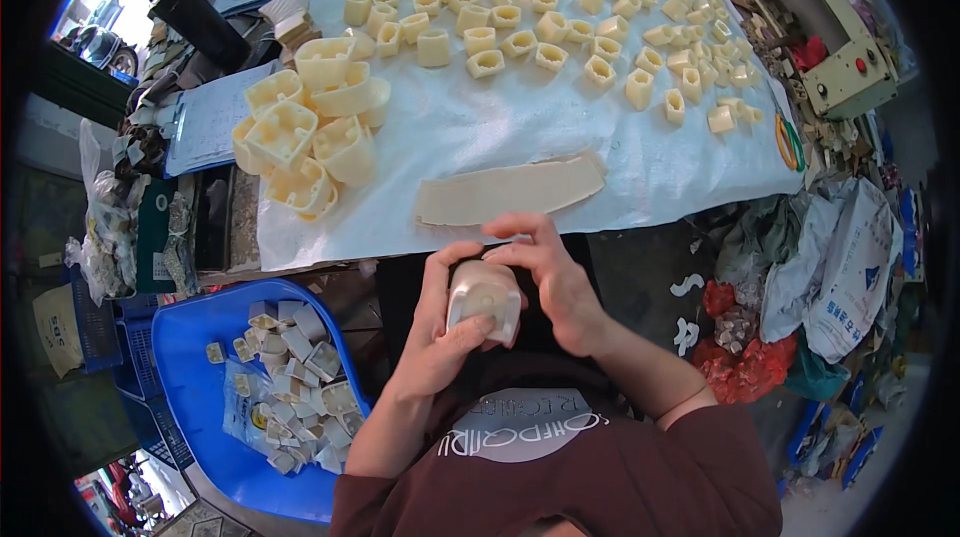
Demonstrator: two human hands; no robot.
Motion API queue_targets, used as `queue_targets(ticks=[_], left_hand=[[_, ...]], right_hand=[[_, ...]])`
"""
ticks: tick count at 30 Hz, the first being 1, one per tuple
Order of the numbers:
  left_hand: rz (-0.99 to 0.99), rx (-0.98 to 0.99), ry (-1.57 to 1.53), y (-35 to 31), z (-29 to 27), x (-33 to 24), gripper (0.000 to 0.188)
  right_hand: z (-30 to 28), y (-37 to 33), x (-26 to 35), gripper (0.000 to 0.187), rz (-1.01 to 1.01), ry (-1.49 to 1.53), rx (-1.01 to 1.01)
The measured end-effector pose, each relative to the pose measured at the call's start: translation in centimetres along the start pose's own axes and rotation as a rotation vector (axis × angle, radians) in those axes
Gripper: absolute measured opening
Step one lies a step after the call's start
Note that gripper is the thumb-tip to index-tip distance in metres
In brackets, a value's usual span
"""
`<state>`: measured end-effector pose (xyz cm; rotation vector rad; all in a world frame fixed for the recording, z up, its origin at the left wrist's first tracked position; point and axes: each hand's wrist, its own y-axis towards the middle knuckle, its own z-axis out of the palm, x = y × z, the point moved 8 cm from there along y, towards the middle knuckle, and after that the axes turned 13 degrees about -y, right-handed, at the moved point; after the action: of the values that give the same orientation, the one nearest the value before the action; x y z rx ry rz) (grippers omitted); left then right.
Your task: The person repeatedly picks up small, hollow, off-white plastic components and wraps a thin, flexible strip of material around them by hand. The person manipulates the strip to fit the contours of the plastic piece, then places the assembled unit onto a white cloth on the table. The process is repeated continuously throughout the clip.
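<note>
In front of my chest, my left hand [440, 325] is wrapped round a cream, hollow-looking molded piece [484, 297], thumb pressed on its near face. My right hand [556, 285] bends its fingers over the far end of the same piece, touching it; its thumb is hidden. On the table just beyond my hands lies a flat beige strip [510, 189], slightly curved. A pile of larger cream molded pieces [310, 127] stands at the table's left. Many small hollow cream pieces [486, 63] are spread over the far part.
A white sheet [400, 232] covers the table. At lower left, a blue tub [200, 437] holds pale molded pieces and a plastic bag. Scissors [788, 142] with orange and green handles lie at the table's right edge. Plastic bags [835, 277] and a red bag [750, 367] sit right.
</note>
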<state>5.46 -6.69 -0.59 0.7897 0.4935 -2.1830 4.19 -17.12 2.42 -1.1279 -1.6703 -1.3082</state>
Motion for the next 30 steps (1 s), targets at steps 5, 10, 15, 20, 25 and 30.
queue_targets(ticks=[5, 10, 15, 20, 25, 30], left_hand=[[-0.203, 0.114, 0.147, 0.0, 1.0, 1.7, 0.070], [-0.244, 0.010, 0.089, 0.0, 0.5, 1.4, 0.060], [-0.161, -0.066, 0.096, 0.2, -0.1, 1.4, 0.056], [-0.020, 0.013, 0.126, 0.5, 1.6, 0.1, 0.034], [0.176, -0.215, -0.011, 0.1, -0.2, 0.4, 0.027], [0.334, -0.136, 0.128, -0.6, -1.2, -1.2, 0.045]], right_hand=[[1.9, 1.4, -1.2, 0.027, 0.232, 0.418, 0.422], [1.0, 1.9, -0.5, 0.015, 0.019, 0.112, 0.390], [0.3, 1.5, 0.6, 0.016, -0.097, -0.270, 0.210], [0.9, -0.9, -1.3, 0.031, 0.218, 0.267, 0.134], [1.8, -0.8, 0.1, 0.042, -0.085, -0.108, -0.077], [3.1, -1.5, -0.8, 0.070, -0.045, -0.106, -0.030]])
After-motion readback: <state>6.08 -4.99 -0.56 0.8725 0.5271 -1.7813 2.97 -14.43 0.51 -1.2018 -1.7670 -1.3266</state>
